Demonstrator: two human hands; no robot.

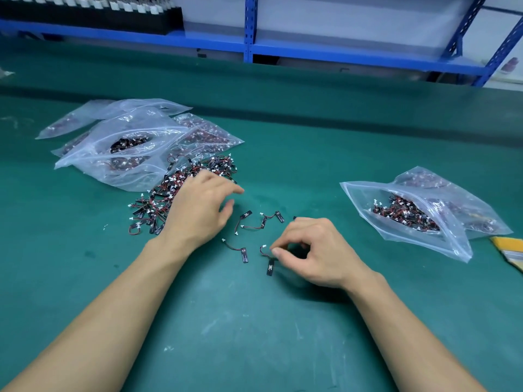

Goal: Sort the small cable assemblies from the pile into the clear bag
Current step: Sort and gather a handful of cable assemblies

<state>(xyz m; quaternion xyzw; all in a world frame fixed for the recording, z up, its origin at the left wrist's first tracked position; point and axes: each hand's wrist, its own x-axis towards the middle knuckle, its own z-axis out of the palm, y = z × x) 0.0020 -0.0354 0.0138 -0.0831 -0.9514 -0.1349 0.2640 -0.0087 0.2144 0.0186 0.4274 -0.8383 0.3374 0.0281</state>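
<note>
A pile of small cable assemblies [169, 193], black tabs with red-black wires and white plugs, lies on the green mat left of centre. My left hand [198, 210] hovers over the pile's right edge, fingers relaxed and spread, holding nothing. Several loose assemblies [264, 222] lie between my hands. My right hand [311, 250] pinches the wire of one assembly [270, 265] with thumb and forefinger, its black tab touching the mat. An open clear bag [407, 219] partly filled with assemblies lies at the right.
A heap of clear zip bags [135, 142] with more assemblies sits behind the pile. Another filled bag [467, 205] lies under the right one. A yellow striped object [509, 247] is at the right edge. Blue shelving [249, 29] runs along the back.
</note>
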